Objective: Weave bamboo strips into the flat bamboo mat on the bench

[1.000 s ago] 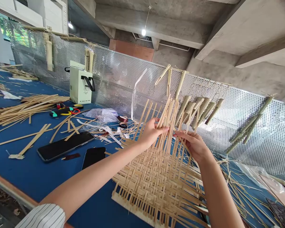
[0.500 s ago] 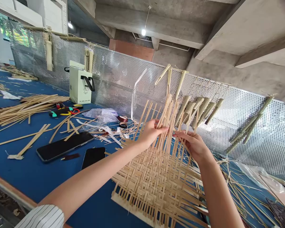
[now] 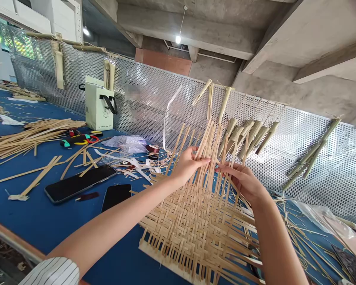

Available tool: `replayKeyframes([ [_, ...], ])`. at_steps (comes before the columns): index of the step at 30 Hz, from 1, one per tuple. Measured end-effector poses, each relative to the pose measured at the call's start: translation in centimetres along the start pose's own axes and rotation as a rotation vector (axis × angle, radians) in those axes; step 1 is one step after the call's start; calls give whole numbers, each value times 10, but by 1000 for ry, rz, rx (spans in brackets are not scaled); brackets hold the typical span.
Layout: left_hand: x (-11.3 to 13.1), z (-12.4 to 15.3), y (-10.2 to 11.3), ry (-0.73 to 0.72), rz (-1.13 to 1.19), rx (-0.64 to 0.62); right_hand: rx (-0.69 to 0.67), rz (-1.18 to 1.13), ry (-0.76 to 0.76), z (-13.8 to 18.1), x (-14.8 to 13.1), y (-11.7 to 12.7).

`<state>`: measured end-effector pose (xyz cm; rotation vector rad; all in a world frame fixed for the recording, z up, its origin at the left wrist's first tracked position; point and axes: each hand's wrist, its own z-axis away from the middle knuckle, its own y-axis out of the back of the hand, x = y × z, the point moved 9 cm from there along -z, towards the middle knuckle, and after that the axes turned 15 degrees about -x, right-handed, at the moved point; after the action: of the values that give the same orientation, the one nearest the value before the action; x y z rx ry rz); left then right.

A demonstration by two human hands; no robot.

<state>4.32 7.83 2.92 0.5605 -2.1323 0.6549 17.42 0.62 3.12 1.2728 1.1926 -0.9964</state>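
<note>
A mat of woven bamboo strips lies on the blue table, with loose strip ends sticking out around its edges. At its far side several upright bamboo strips are gathered in a bundle, and my left hand is closed around them, thumb across the front. My right hand pinches among the strips just right of that bundle, thumb and fingertips together on a bamboo strip. More upright strips pass in front of the right fingers and hide part of them. A pale board shows under the mat's near edge.
Two phones lie left of the mat. Behind them are pliers and scissors, a plastic bag, a pile of bamboo strips and a pale green paper bag. A perforated metal panel with hanging bamboo pieces borders the table.
Both hands keep their hold at nearly the same place. The right hand and forearm have shifted very slightly; the view has moved a little.
</note>
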Motion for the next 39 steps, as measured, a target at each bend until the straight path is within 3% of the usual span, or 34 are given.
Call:
replayKeyframes([
  [9,4,0,-7,-15,-22,-69,-243,62,2,7,-4,-3],
  [16,3,0,-6,-18,-8,-64,-437,196,-204,24,13,2],
  [21,-1,0,-1,-15,38,-22,-339,258,-260,32,17,29],
  [25,-1,-1,-2,-19,45,-41,-304,325,-250,33,11,31],
  [33,0,1,-1,0,19,-23,-431,349,-315,47,18,30],
  [39,-1,0,1,-7,-20,-18,-162,387,-258,48,9,61],
])
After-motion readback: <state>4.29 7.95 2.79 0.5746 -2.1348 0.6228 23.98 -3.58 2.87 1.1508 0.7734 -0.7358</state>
